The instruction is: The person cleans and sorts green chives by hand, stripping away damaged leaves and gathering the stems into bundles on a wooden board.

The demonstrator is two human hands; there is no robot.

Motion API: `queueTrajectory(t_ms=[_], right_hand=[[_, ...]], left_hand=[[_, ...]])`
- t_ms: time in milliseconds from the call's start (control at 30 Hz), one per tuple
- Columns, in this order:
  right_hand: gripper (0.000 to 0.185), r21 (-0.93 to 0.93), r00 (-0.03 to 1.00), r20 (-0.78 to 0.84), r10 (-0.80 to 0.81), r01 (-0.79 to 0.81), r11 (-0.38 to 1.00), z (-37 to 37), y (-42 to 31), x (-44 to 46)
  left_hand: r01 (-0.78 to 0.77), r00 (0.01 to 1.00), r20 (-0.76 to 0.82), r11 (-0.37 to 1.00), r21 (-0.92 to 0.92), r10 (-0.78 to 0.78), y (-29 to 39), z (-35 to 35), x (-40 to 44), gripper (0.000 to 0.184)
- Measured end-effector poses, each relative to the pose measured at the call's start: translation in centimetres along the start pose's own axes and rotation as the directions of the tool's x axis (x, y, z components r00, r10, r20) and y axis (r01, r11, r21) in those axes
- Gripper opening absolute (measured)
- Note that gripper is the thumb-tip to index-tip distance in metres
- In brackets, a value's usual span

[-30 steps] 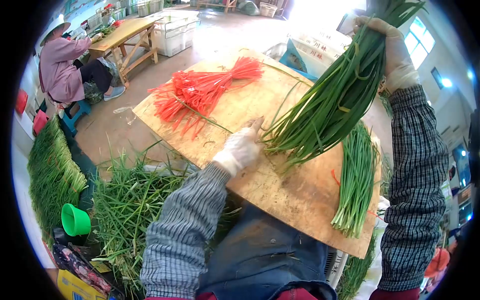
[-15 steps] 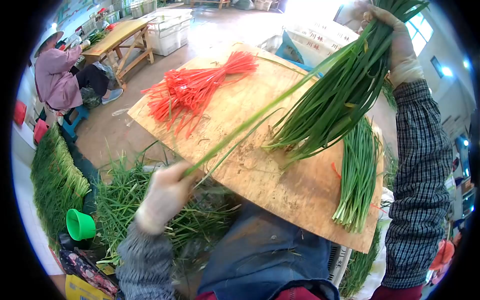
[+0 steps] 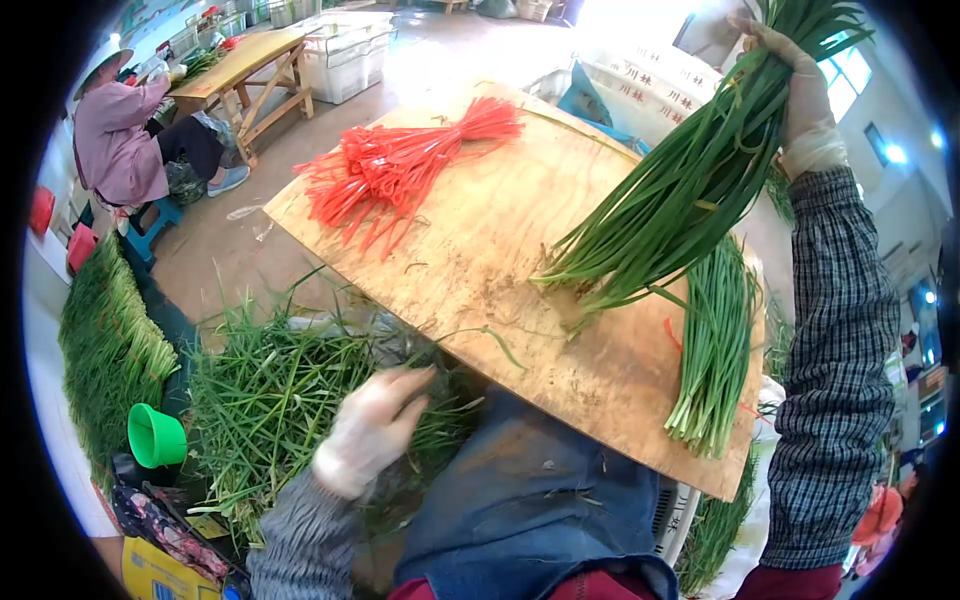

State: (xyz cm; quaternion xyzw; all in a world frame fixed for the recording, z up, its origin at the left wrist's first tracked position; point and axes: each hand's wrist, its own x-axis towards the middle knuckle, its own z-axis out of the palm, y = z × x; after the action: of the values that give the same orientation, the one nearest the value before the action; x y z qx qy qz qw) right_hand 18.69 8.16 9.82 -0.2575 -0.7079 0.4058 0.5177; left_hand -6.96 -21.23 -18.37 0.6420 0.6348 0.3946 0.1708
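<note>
My right hand [image 3: 800, 85], in a pale glove, is wrapped round a large bunch of garlic chives [image 3: 665, 205] held up at the upper right. The bunch slants down, its cut ends close to the wooden board [image 3: 480, 330]. Another chive bundle [image 3: 715, 350] lies on the board's right side, with bits of red tie on it. My gloved left hand [image 3: 370, 430] is over the heap of loose leaves [image 3: 280, 400], just off the board's near edge. Its fingers are apart and nothing shows in them. A short leaf piece [image 3: 503, 347] lies near that edge.
Red plastic ties [image 3: 400, 165] lie spread on the board's far left. A green bowl [image 3: 156, 436] stands left of the leaf heap, below stacked chives [image 3: 110, 340]. White crates [image 3: 640, 90] stand behind the board. Another person [image 3: 120, 130] sits at a wooden table [image 3: 235, 70].
The long leaves in my left hand have left it, and the hand has moved down and right, its fingers now apart. My right hand still holds the bunch in nearly the same place.
</note>
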Motion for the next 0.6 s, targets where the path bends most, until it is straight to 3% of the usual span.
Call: queueTrajectory(t_ms=[67,100,133,200,233,267,333,400,433,533,600], right_hand=[[0.031,0.01,0.998,0.061,0.005,-0.005,1.0,-0.1,-0.2,0.1],[0.033,-0.043,0.999,-0.033,-0.009,0.008,0.999,0.5,-0.2,0.0],[0.034,-0.006,1.0,-0.003,0.0,0.0,1.0,0.6,-0.4,-0.3],[0.038,0.071,0.998,0.058,0.019,-0.023,0.997,0.9,-0.5,-0.7],[0.043,0.112,0.992,0.128,0.019,-0.033,0.993,-0.1,-0.1,-0.1],[0.043,0.105,0.995,0.1,0.019,-0.03,0.994,-0.1,0.0,-0.1],[0.044,0.096,0.999,0.043,0.014,-0.018,0.995,0.0,-0.1,-0.7],[0.042,0.136,0.999,-0.046,0.002,0.004,0.991,-0.4,-0.2,-0.4],[0.042,0.116,0.998,-0.06,-0.016,0.023,0.993,-1.5,-0.4,-0.1],[0.038,0.189,0.966,-0.254,0.042,0.007,0.982,-1.5,-1.9,-0.9],[0.036,0.269,0.978,-0.17,0.124,-0.075,0.96,-3.6,-1.8,0.4]], left_hand=[[-0.152,0.984,-0.083,0.987,0.051,0.156,0.8,2.7,5.3,0.034],[-0.206,0.971,-0.103,0.975,0.083,0.215,1.2,4.0,8.0,0.041],[-0.258,0.955,-0.121,0.959,0.117,0.271,1.5,5.2,10.5,0.049],[-0.231,0.971,-0.051,0.973,0.03,0.232,2.2,7.2,14.8,0.061],[-0.253,0.964,-0.075,0.967,0.016,0.253,1.8,9.0,16.5,0.066],[-0.276,0.956,-0.099,0.961,0.003,0.275,1.0,11.2,18.1,0.072],[-0.25,0.968,-0.001,0.968,0.006,0.25,1.6,12.3,19.0,0.079],[-0.163,0.959,0.242,0.986,0.048,0.146,2.4,12.6,18.8,0.083],[-0.11,0.946,0.31,0.993,0.045,0.091,4.1,10.6,17.9,0.073],[-0.171,0.984,-0.029,0.874,-0.456,0.177,0.8,10.7,13.8,0.054],[-0.064,0.992,0.046,0.794,-0.604,0.115,2.7,5.0,10.6,0.038]])
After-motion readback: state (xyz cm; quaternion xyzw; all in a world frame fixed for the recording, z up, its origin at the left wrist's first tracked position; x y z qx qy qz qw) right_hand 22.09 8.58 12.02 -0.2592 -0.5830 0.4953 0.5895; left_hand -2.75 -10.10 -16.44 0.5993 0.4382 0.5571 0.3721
